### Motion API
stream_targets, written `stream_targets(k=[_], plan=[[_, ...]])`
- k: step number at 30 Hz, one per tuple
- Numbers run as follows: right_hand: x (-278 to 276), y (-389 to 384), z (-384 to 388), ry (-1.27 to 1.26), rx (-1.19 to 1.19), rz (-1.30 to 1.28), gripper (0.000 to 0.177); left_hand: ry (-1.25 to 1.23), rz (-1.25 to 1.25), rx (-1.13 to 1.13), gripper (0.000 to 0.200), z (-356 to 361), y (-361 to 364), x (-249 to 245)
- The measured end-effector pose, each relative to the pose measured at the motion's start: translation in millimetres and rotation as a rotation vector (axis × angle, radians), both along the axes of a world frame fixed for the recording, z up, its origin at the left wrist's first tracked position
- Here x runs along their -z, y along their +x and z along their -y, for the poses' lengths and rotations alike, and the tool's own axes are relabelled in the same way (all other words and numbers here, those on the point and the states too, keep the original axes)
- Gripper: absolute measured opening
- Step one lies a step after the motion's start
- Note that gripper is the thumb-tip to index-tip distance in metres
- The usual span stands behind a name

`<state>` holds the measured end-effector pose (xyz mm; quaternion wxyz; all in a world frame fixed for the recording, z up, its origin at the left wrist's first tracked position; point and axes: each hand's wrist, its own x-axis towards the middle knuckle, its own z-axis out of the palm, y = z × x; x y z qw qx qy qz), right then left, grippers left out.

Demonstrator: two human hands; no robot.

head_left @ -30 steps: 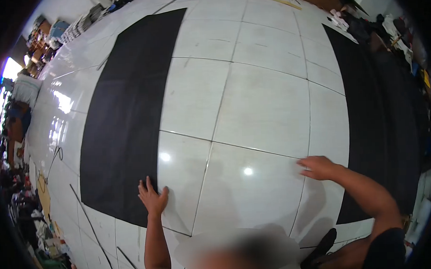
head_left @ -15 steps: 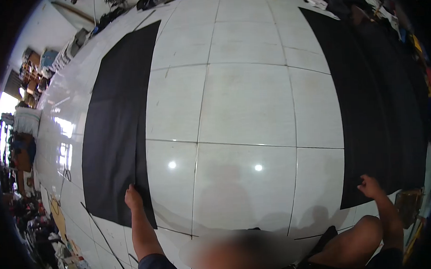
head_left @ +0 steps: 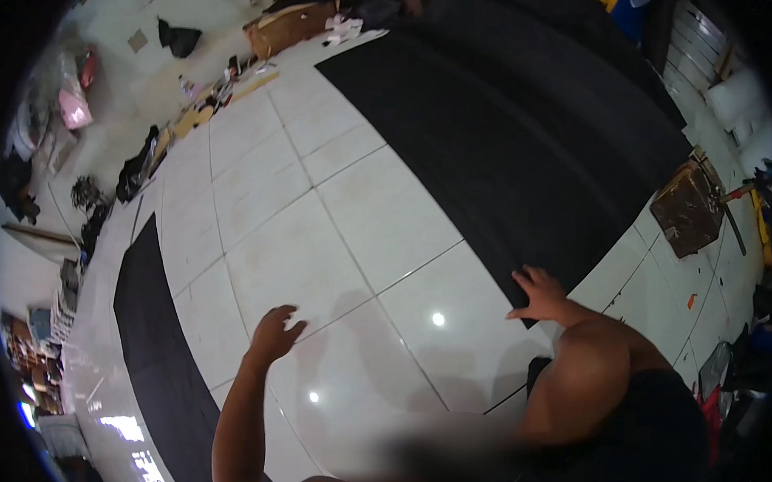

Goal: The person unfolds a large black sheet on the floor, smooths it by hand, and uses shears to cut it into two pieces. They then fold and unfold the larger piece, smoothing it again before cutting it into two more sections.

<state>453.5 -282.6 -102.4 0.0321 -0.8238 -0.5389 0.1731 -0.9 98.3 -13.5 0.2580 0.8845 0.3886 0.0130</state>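
Note:
My right hand (head_left: 541, 297) is at the near corner of a wide sheet of black fabric (head_left: 519, 143), fingers spread over its edge. This sheet lies on the floor at the right and shows a few soft ridges along its length. My left hand (head_left: 276, 332) hangs over the white tiles with nothing in it, its fingers apart and pointing to the right. Left of that hand lies a narrower strip of black fabric (head_left: 156, 359), its near end partly hidden behind my left forearm.
White floor tiles (head_left: 318, 235) lie between the two black pieces. A worn brown box (head_left: 689, 209) stands beyond the right sheet's near edge. Scraps and a brown carton (head_left: 289, 30) line the far wall. My bent knee (head_left: 578, 387) is close to my right arm.
My view has turned to the right. The left hand has let go of the narrow black strip and moved right over the tiles. My right hand's fingers have spread at the wide sheet's corner.

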Motion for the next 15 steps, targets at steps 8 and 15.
stream_targets(k=[8, 15], plan=[[46.5, 8.2, 19.8, 0.447, -0.001, 0.147, 0.034, -0.222, -0.041, 0.028, 0.064, 84.1, 287.5, 57.9], [-17.0, 10.4, -40.2, 0.567, -0.040, -0.260, 0.037, -0.883, 0.469, -0.666, 0.045, 132.8, 396.4, 139.6]])
